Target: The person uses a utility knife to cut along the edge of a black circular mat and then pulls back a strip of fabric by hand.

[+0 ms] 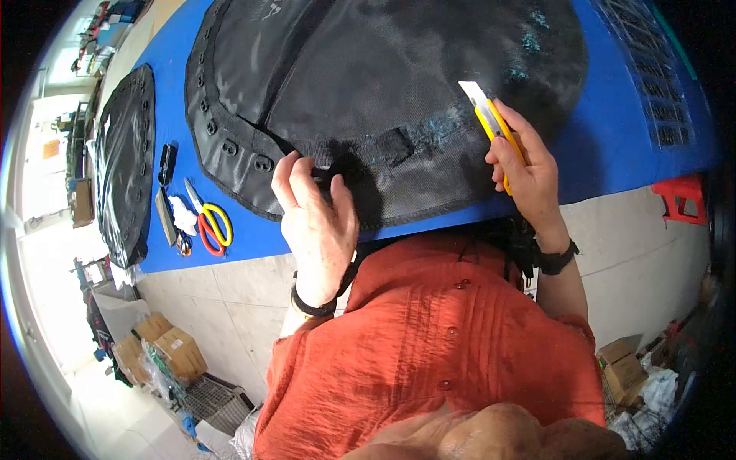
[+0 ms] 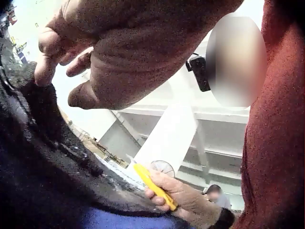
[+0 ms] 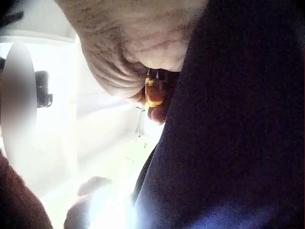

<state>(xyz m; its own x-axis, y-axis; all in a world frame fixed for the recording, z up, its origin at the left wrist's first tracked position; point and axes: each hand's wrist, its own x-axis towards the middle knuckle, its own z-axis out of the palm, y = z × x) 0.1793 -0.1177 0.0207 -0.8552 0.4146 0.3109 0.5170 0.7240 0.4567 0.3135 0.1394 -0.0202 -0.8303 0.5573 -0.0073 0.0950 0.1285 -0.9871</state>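
A yellow box cutter (image 1: 497, 142) with its blade out is gripped in my right hand (image 1: 529, 169), over the right part of a large black mesh-and-vinyl piece (image 1: 360, 84). In the right wrist view only the yellow butt of the cutter (image 3: 153, 93) shows between the fingers. My left hand (image 1: 318, 222) rests its fingertips on the near-left part of the black piece, beside a row of black eyelets (image 1: 230, 147). From the left wrist, the left hand (image 2: 128, 57) has its thumb apart from the fingers, and a fingertip meets the dark fabric.
The blue table (image 1: 172, 257) carries red-and-yellow-handled scissors (image 1: 213, 226), a small black tool (image 1: 167, 162) and a white scrap (image 1: 182, 215). A second black piece (image 1: 126, 165) lies at the far left. A red stool (image 1: 681, 199) stands beyond the table's right; cardboard boxes (image 1: 180, 353) sit on the floor.
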